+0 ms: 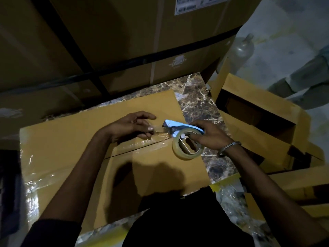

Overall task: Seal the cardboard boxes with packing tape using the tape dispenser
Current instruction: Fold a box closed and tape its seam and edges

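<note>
One flat box [71, 148] lies in front of the person on a marbled slab [194, 97], its two top flaps meeting at a dark seam [135, 149] that runs from lower left up toward the right. Shiny clear wrap [33, 175] covers its left edge. The left hand [131, 126] rests on the box just above the seam, thumb and fingers pinching the loose end of the tape [158, 132]. Just right of it, one blue dispenser [179, 127] carries a single clear roll [187, 146] that sits over the right end of the seam. The right hand [211, 135] grips the dispenser, a bracelet [229, 146] on its wrist. Further right stands one open box [258, 122]. Behind them are large strapped cartons [124, 32]; their number cannot be told.
</note>
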Action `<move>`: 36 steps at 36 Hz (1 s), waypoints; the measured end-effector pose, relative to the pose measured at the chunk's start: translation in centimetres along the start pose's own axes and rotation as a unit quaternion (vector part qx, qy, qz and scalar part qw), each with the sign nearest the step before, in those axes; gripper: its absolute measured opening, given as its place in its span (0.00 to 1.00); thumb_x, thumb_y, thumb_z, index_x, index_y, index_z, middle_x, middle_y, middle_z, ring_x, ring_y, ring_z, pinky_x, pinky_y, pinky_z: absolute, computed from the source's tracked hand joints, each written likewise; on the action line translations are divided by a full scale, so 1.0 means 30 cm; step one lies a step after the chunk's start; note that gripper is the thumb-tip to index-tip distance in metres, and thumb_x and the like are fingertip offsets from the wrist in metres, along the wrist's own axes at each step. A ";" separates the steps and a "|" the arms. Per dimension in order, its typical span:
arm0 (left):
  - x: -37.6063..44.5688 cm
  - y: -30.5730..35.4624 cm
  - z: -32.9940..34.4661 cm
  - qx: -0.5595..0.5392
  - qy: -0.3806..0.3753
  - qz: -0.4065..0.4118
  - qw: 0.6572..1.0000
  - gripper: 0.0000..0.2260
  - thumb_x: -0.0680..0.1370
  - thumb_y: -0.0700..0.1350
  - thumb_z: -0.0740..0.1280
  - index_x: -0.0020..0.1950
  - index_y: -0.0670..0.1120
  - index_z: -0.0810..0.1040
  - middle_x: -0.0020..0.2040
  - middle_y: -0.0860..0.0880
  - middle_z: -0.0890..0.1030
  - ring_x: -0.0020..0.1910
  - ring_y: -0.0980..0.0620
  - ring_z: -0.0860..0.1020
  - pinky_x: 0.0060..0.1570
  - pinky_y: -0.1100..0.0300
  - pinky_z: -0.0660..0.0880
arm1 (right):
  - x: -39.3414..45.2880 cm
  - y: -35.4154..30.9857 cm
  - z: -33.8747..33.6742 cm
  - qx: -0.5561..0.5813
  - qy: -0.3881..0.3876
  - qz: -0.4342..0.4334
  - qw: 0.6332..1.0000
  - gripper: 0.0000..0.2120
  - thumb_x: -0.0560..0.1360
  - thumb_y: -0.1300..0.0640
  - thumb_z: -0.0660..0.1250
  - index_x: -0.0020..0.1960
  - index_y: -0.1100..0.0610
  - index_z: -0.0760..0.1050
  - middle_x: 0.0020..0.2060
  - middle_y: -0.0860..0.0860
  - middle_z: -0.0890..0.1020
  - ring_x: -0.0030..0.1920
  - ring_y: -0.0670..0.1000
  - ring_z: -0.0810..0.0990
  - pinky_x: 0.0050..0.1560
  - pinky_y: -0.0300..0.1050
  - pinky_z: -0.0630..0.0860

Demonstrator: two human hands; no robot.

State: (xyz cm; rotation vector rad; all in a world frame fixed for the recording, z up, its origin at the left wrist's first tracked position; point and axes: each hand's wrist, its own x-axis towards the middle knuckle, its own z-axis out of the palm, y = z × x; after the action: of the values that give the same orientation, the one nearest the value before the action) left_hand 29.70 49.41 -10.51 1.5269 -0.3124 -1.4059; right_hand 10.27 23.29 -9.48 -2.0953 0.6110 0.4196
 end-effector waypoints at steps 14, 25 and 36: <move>0.029 0.100 0.089 0.007 0.073 -0.166 0.983 0.28 0.86 0.61 0.55 0.62 0.38 0.79 0.51 0.34 0.87 0.39 0.43 0.86 0.32 0.59 0.81 | 0.011 -0.068 -0.061 -0.034 0.055 0.020 0.998 0.10 0.73 0.55 0.72 0.50 0.53 0.72 0.40 0.60 0.81 0.40 0.63 0.82 0.37 0.60 0.78; 0.176 0.171 0.140 -0.022 0.159 -0.056 0.986 0.07 0.81 0.40 0.71 0.53 0.36 0.86 0.42 0.40 0.84 0.32 0.53 0.82 0.31 0.63 0.81 | -0.052 -0.146 -0.073 -0.086 0.103 -0.088 0.987 0.27 0.69 0.48 0.80 0.56 0.51 0.65 0.42 0.51 0.76 0.38 0.54 0.78 0.30 0.49 0.70; 0.219 0.288 0.117 0.144 0.096 -0.073 0.982 0.25 0.81 0.60 0.70 0.49 0.36 0.85 0.40 0.39 0.86 0.34 0.49 0.84 0.36 0.59 0.83 | -0.073 -0.106 -0.052 0.113 0.059 0.005 0.992 0.27 0.67 0.52 0.84 0.55 0.52 0.70 0.49 0.49 0.79 0.46 0.47 0.82 0.38 0.46 0.79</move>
State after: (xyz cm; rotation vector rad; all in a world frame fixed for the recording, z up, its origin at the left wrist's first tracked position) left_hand 32.17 38.80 -7.17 1.9437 -0.2995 -1.3544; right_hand 10.39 24.11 -5.39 -1.9103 0.7062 0.2210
